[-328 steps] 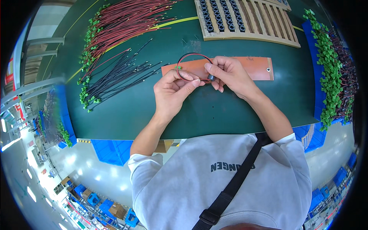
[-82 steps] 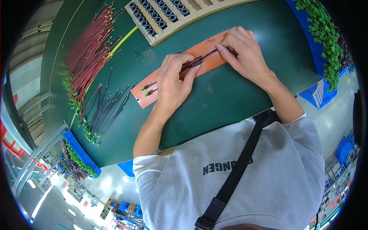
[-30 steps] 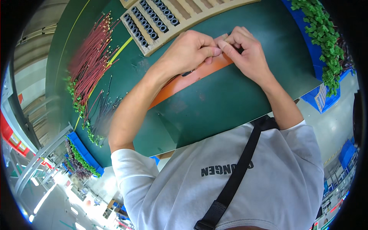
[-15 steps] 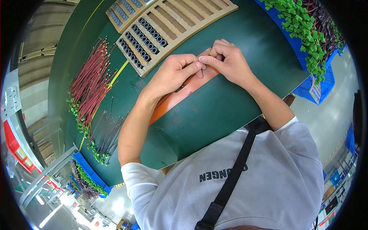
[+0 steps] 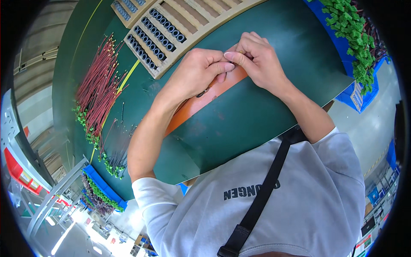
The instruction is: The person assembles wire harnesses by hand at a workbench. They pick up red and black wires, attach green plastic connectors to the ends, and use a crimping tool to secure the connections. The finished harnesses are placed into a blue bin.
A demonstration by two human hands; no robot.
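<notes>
Orange strip [image 5: 201,99] of flat board lies on the green bench [image 5: 257,115], its long axis running from lower left up to upper right, toward both hands. Upper end sits hidden under the fingers; lower end passes beneath the left forearm.

Left hand [image 5: 195,73]: fingers curled, thumb and forefinger pressed together at the tip, meeting the right hand directly over the strip's upper end. Right hand [image 5: 259,60]: fingers bunched, pinching something small and pale at the point where the two hands touch. What that small piece is cannot be made out. A dark wire [image 5: 204,91] shows just under the left palm, lying on the strip; whether either pinch grips it is not visible.

Key relation: the pinch point lies at the strip's far upper end, between the two thumbs, equally close to both hands. Left arm crosses over the strip along its length; right arm comes in from the side, clear of it.

Around: wooden slotted rack [image 5: 180,25] just beyond the hands, some slots filled with dark ringed parts. Bundle of red wires [image 5: 100,90] well to the left, green connectors at its near end. Heap of green connectors [image 5: 355,38] at the bench's right edge.
</notes>
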